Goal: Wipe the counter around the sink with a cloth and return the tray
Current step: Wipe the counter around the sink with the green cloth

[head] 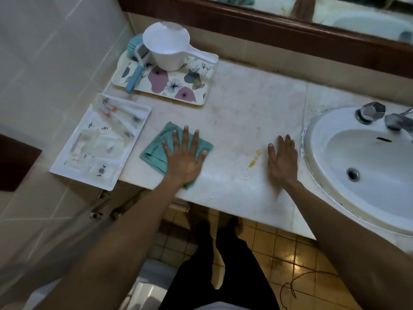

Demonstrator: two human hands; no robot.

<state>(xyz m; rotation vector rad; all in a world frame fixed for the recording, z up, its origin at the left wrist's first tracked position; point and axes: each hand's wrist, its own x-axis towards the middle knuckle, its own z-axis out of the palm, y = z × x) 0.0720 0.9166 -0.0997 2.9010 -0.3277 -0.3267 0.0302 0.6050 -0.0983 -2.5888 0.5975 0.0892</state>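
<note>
Head view: left hand (183, 161) flat, fingers spread, pressing teal cloth (156, 151) onto counter (245, 104). Right hand (282, 161) flat, released, beside sink (317, 135); yellow smear (253, 161) between hands. Floral tray (178, 86) holds scoop (167, 49), brush (135, 70). White tray (67, 166) overhangs the counter edge, contents blurred, possibly toothbrushes

I cannot read any words, numbers or signs here. The flowered tray (169, 83) at the back shows only painted flowers and leaves, no letters. The white tray (98, 142) by the wall has small packets with marks that are too blurry for me to read. The cloth (156, 151) under my left hand (183, 162) has no label I can see.
</note>
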